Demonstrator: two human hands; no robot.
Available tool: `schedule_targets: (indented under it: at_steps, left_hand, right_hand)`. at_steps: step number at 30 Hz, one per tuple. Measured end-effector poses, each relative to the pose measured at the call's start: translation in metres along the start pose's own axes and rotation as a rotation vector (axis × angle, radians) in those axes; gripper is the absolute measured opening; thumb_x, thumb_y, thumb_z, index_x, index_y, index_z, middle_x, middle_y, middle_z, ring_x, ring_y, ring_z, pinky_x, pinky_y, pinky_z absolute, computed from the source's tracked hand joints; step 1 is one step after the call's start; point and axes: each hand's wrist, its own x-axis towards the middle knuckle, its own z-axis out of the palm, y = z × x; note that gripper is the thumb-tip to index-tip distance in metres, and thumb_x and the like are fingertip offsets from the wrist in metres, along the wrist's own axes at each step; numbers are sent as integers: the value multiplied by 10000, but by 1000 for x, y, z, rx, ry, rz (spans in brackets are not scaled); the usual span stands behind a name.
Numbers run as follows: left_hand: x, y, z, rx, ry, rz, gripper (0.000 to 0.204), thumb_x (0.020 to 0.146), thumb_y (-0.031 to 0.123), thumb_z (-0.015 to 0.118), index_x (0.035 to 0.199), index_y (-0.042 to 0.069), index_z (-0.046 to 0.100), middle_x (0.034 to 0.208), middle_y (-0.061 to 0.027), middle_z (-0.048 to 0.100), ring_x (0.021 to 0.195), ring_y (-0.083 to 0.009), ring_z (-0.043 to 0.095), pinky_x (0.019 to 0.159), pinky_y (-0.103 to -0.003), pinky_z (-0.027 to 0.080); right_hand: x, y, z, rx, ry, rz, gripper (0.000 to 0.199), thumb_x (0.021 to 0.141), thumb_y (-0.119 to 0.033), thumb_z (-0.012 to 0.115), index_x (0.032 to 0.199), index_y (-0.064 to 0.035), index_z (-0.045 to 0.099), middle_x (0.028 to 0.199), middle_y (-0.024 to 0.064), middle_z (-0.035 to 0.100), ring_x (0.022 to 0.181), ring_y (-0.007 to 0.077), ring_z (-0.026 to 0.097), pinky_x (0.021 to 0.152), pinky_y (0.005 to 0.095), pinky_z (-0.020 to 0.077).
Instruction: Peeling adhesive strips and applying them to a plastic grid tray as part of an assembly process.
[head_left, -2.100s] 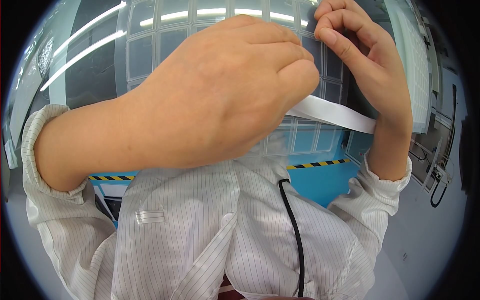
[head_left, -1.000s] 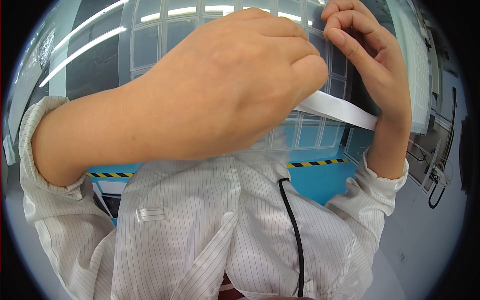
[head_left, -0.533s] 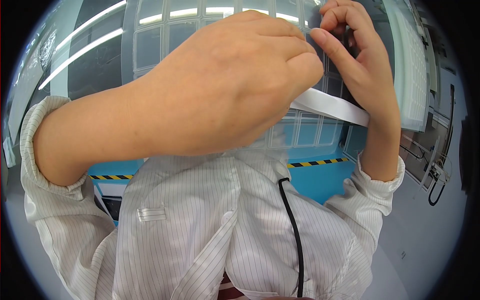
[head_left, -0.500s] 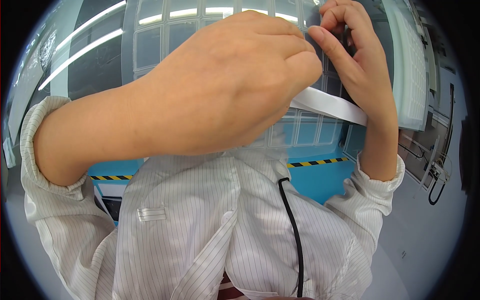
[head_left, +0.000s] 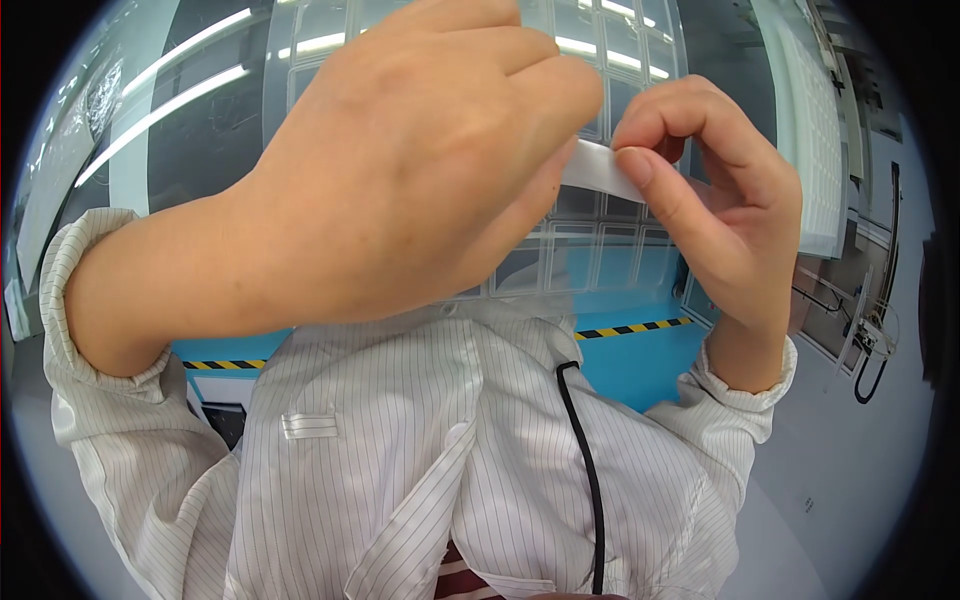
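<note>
My left hand (head_left: 420, 160) is large in the view, its back turned up and its fingers curled closed. A narrow white strip (head_left: 603, 172) comes out from under it, and the strip's other part lies pinched between the thumb and forefinger of my right hand (head_left: 715, 180). The left fingertips, and whatever else they hold, are hidden behind the hand. Below both hands lies a clear plastic tray (head_left: 545, 228) with rows of rectangular compartments, partly covered by my left hand.
White gridded trays (head_left: 815, 150) are stacked at the right. Crumpled clear plastic (head_left: 103, 98) lies at the far left. A blue surface (head_left: 625, 365) with black-and-yellow striped tape (head_left: 640, 328) runs along the near side, close to my body.
My right hand has come nearer and now pinches the white strip close to my left hand; before, the strip ran past its wrist. My left hand has shifted slightly left.
</note>
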Motion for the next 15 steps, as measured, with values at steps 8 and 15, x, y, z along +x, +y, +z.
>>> schedule_targets:
  at_steps: [8, 15]
  left_hand:
    - [-5, 2, -4, 24, -31, -61, 180, 786, -28, 701, 932, -9, 597, 1103, -170, 695, 1049, -359, 673, 856, -424, 550]
    - [-12, 2, 0, -11, -7, -84, 195, 781, -46, 708, 947, -15, 609, 1116, -171, 706, 1069, -365, 678, 866, -423, 559]
  right_hand:
    - [13, -3, 0, -54, -20, -133, 97, 863, 7, 693, 936, 27, 633, 1055, 108, 632, 898, 158, 563, 828, 253, 425]
    - [40, 23, -13, -16, -45, 139, 58, 966, -46, 638, 972, 9, 653, 1160, 46, 616, 908, 76, 510, 809, 214, 400]
